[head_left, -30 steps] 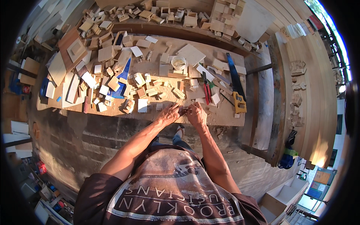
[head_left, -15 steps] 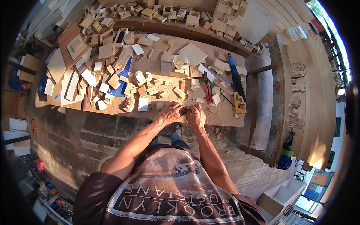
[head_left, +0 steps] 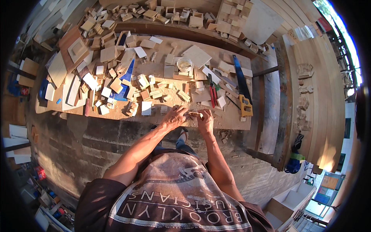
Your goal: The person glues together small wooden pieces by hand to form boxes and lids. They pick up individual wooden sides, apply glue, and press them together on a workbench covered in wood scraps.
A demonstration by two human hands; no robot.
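Observation:
At the near edge of the workbench [head_left: 232, 122], my hands are a short distance apart. My right hand [head_left: 205, 121] pinches a small wooden piece [head_left: 195, 114], which catches the sun and points toward my left hand. My left hand [head_left: 174, 117] is closed, fingertips beside the left end of that piece; what they grip is too small to make out. A white block [head_left: 146, 108] lies left of my left hand. Beyond my right hand are red-handled pliers [head_left: 213, 96] and a pale block [head_left: 221, 101].
A handsaw [head_left: 241, 81] with a yellow handle lies at the bench's right end. A clear round tub [head_left: 184, 64] stands farther back. Many loose wood blocks and a blue triangular piece [head_left: 123, 92] cover the left side. Small wooden assemblies [head_left: 196, 20] line the back shelf.
My right hand has moved slightly right, away from my left hand, and the small wooden piece now shows between them. My left hand has barely moved.

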